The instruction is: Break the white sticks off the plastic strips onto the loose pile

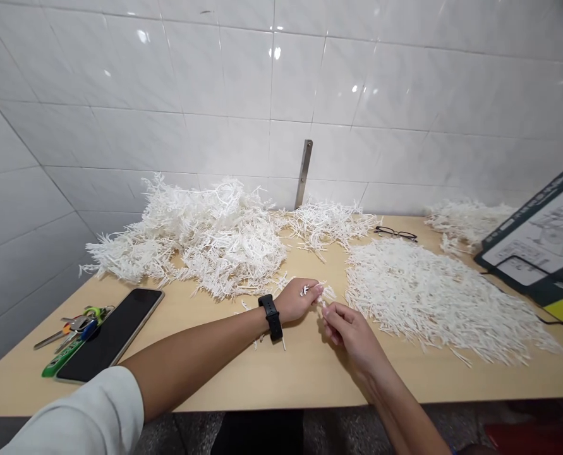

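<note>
Over the middle of the table my left hand [299,299] is closed on a small white branched plastic piece [327,293], which sticks out past the fingertips. My right hand [347,328] meets it from the right, thumb and forefinger pinched on the lower end of the same piece. Behind my left hand rises a tangled heap of white branched plastic pieces [224,240]. Right of my hands lies a flat spread of small loose white pieces [428,291]. A few stray bits lie beneath my left wrist, which wears a black watch [271,317].
A phone [113,335] and a bunch of keys [79,325] lie at the table's left. Eyeglasses [395,233] rest behind the flat spread. Smaller white piles [328,221] sit along the tiled wall, near a metal strip [304,174]. A printed box [541,234] leans in at right.
</note>
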Demonstrator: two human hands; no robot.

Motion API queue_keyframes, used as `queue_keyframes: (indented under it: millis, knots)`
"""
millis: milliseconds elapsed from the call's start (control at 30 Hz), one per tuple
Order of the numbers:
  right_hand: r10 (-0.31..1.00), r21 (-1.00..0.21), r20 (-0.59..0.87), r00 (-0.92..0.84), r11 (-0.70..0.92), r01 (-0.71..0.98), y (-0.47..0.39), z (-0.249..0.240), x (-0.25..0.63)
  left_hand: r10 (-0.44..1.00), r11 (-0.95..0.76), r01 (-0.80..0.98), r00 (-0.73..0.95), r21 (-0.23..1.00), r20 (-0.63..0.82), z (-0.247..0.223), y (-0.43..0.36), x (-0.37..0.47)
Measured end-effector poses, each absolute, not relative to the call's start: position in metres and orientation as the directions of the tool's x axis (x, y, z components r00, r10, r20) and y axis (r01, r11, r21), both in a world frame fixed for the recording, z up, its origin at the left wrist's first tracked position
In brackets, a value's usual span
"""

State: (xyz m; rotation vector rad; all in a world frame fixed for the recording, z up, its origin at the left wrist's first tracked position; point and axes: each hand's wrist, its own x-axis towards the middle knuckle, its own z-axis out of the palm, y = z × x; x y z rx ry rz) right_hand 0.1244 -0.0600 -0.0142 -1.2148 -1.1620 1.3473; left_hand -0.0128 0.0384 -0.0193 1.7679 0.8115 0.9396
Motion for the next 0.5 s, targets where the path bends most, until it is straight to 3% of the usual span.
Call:
queue_keyframes:
  millis: [67, 133, 200, 267, 300, 367, 433, 500]
  knots:
    - [0.993, -0.994, -0.093, -0.068, -0.088, 0.071, -0.071, -0.013, 0.132, 0.897, -0.262, 0.094, 0.391, 0.96, 0.206, -0.021, 0.042, -0.012]
    - [1.0, -0.94, -0.011, -0.003, -0.009, 0.34, -0.073, -0.009, 0.148, 0.893, -0.254, 0.078, 0.401, 0.964, 0.203, -0.021, 0.044, -0.013]
    - [0.971, -0.773, 0.19, 0.143, 0.058, 0.631, -0.065, -0.002, 0.167, 0.828, -0.316, 0.083, 0.511, 0.945, 0.232, -0.019, 0.043, -0.015]
    - [0.896, -0.652, 0.368, 0.247, 0.059, 0.756, -0.051, 0.004, 0.181, 0.775, -0.367, 0.086, 0.58, 0.926, 0.253, -0.016, 0.041, -0.017]
    - [0.89, -0.664, 0.367, 0.271, 0.047, 0.747, -0.044, 0.005, 0.184, 0.76, -0.378, 0.088, 0.599, 0.922, 0.254, -0.014, 0.039, -0.018]
    - [0.949, -0.773, 0.22, 0.224, 0.03, 0.633, -0.034, 0.007, 0.181, 0.73, -0.388, 0.085, 0.636, 0.918, 0.249, -0.013, 0.038, -0.019]
    - [0.998, -0.9, 0.028, 0.059, -0.001, 0.436, -0.03, 0.004, 0.169, 0.703, -0.398, 0.079, 0.666, 0.914, 0.249, -0.013, 0.038, -0.02]
    - [0.994, -0.972, -0.05, -0.094, -0.026, 0.235, -0.031, 0.0, 0.154, 0.701, -0.416, 0.084, 0.664, 0.906, 0.26, -0.013, 0.039, -0.02]
